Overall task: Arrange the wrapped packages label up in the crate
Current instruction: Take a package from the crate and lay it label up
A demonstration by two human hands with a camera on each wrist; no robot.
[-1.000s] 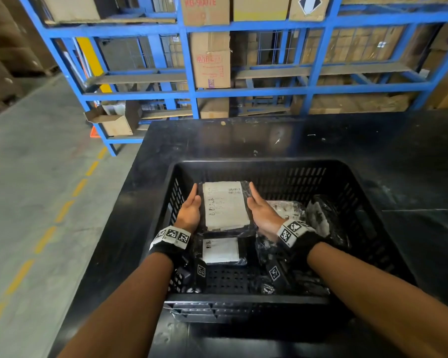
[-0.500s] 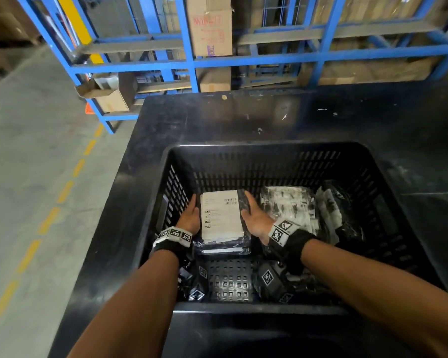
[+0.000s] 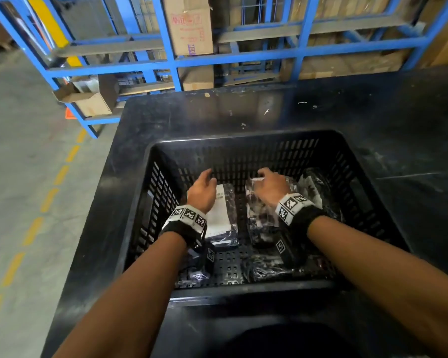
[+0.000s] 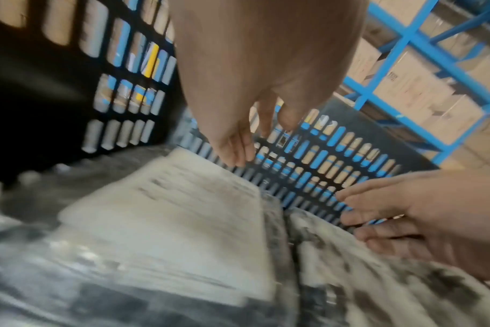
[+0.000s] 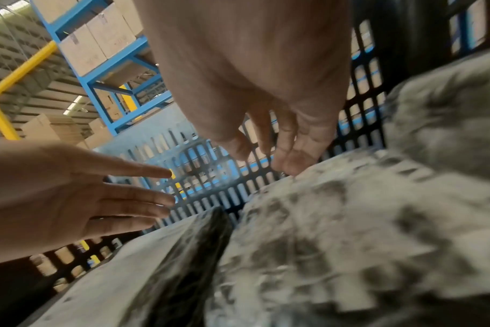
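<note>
Both hands have let go of the labelled package since 0.5 s ago and lifted apart.

Head view: left hand (image 3: 201,193), fingers loosely spread and holding nothing, hovers over the labelled package (image 3: 221,215), label up in the crate (image 3: 243,136); right hand (image 3: 272,187) curls at a second package (image 3: 260,220). Left wrist view: blurred, fingers relaxed. Right wrist view: fingertips (image 5: 294,163) touch its far edge; grip unclear.
</note>
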